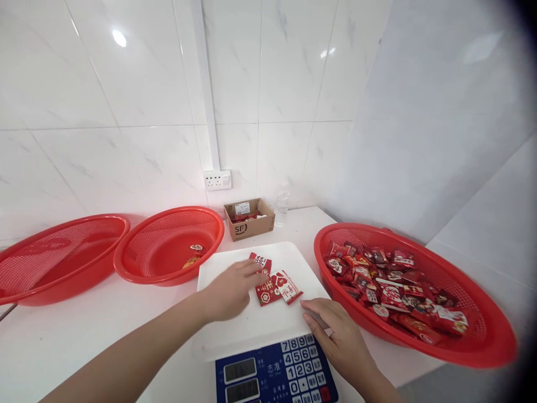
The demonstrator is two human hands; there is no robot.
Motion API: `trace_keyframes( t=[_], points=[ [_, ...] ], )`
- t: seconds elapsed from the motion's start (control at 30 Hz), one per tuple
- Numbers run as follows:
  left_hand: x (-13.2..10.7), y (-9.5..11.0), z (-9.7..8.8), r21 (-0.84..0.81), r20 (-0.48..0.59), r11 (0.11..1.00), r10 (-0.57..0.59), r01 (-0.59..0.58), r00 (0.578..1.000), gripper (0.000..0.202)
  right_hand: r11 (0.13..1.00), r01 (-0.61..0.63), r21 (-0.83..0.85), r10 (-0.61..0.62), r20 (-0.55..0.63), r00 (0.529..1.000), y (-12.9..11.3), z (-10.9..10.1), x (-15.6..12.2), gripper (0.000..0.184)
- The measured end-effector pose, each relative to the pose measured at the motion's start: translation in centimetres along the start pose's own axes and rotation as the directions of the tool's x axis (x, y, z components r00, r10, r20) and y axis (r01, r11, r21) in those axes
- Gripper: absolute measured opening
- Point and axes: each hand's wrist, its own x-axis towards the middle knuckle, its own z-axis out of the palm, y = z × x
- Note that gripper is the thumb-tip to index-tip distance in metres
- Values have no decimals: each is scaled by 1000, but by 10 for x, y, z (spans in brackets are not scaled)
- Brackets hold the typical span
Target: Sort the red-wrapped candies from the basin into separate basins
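A white scale platform point(235, 330) sits in front of me with a blue keypad panel point(274, 372) below it. Three red snack packets point(273, 284) lie on the platform. My left hand point(230, 288) reaches over the platform, fingertips touching the packets, fingers loosely curled. My right hand point(335, 330) rests flat on the platform's right edge with fingers stretched, holding nothing.
A red mesh basket point(482, 330) full of red snack packets stands at the right. Two more red baskets point(168, 246) point(59, 257) stand at the left, the nearer one holding two packets. A small cardboard box point(249, 219) and a clear bottle point(282, 207) stand by the tiled wall.
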Motion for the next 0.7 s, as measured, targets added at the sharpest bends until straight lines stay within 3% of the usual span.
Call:
trace_keyframes(
  t=[0.1,0.23,0.37,0.53,0.7],
  points=[
    [7,15,11,-59,74,995,88,-84,993,57,1000,5,2,-5,10,1000,-1,-1,1,25],
    [12,16,14,-94,65,995,22,-16,998,48,1000,-1,24,0,7,1000,-3,-3,3,24],
    [8,10,12,-1,62,1000,-24,25,998,38,1000,1,25,0,-7,1000,-2,-2,2,24],
    [-3,-10,-11,74,-8,964,-256,256,967,32,1000,12,27,-12,-10,1000,0,-1,1,24],
    [-17,-55,-45,181,-129,840,-495,511,859,34,1000,16,15,-16,-7,1000,1,0,1,23]
  ],
)
